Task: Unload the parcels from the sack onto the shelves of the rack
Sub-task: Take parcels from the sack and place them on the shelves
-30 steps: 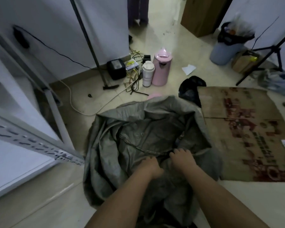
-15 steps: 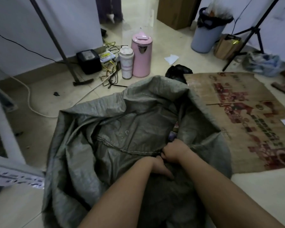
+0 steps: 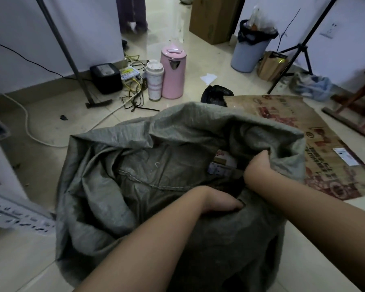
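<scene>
The person is bending over a grey woven sack (image 3: 148, 175) lying slumped on the tiled floor (image 3: 51, 127), and both hands are working its mouth open. The right hand (image 3: 259, 167) is clenching a fold of the sack's far-right rim, fingers curled round the cloth. The left hand (image 3: 223, 205) is gripping the near rim, its fingertips tucked out of sight into the fabric. Between the two grips a dark opening is showing, and inside it the parcels (image 3: 222, 164) are lying as pale printed boxes, just left of the right hand and beyond the left one. The right hand looks the nearer, so a reach would probably be going leftward and down from there. Their long axis cannot be told; most of each box is hidden. The rack (image 3: 15, 213) is standing at the left edge, well apart from the opening.
</scene>
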A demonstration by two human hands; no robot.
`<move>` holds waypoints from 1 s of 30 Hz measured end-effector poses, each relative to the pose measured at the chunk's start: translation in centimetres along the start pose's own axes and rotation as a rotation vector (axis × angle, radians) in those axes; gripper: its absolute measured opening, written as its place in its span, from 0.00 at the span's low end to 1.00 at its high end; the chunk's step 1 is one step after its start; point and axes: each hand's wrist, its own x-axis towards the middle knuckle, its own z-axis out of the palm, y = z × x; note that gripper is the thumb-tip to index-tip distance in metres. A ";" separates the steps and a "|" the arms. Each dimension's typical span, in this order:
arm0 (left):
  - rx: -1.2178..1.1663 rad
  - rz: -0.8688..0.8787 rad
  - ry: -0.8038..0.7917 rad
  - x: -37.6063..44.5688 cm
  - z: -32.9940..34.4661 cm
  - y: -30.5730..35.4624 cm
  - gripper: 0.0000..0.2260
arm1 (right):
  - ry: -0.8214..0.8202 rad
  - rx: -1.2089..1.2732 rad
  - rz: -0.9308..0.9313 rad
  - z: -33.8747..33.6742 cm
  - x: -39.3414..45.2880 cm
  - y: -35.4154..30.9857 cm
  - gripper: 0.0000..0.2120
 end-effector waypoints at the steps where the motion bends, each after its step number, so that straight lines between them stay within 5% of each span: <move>1: 0.075 0.010 -0.024 0.0 0.7 0.5 0.17 | -0.015 -0.024 0.026 0.5 -0.2 0.2 0.32; 10: 0.330 0.108 0.094 3.1 7.9 1.4 0.27 | 0.113 -0.226 -0.047 6.3 -1.3 2.9 0.29; 18: 0.530 0.140 0.093 3.4 11.7 -0.2 0.33 | 0.172 0.032 -0.103 10.0 0.7 1.8 0.28; 26: 0.362 0.267 0.193 3.8 9.1 0.4 0.19 | 0.093 -0.013 0.060 10.0 1.6 2.2 0.30; 28: 0.348 0.258 0.231 3.8 8.3 0.6 0.18 | 0.119 0.209 0.124 10.2 2.2 2.6 0.30; 30: 0.356 0.265 0.245 3.7 7.8 0.6 0.18 | 0.089 0.875 0.217 10.3 2.5 2.6 0.29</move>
